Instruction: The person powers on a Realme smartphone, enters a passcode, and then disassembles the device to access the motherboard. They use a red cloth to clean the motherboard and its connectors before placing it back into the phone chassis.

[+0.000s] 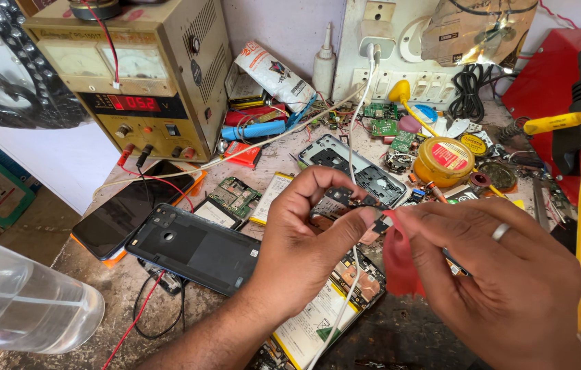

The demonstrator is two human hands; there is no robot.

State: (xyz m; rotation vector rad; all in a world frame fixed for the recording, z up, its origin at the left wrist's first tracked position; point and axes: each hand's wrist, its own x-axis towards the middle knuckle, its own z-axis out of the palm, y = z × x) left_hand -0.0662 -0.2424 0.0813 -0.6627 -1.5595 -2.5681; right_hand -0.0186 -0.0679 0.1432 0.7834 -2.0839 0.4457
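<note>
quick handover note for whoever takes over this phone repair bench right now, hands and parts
Left hand: pinches a small dark part at its fingertips.
Right hand: holds a red strip against that part.
Opened phone lies under both hands, battery showing; its dark back cover lies to the left.
Done: cover off.
Left: the part is not yet back in the phone.

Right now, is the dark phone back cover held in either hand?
No, the phone back cover lies flat on the bench, left of both hands.
</note>
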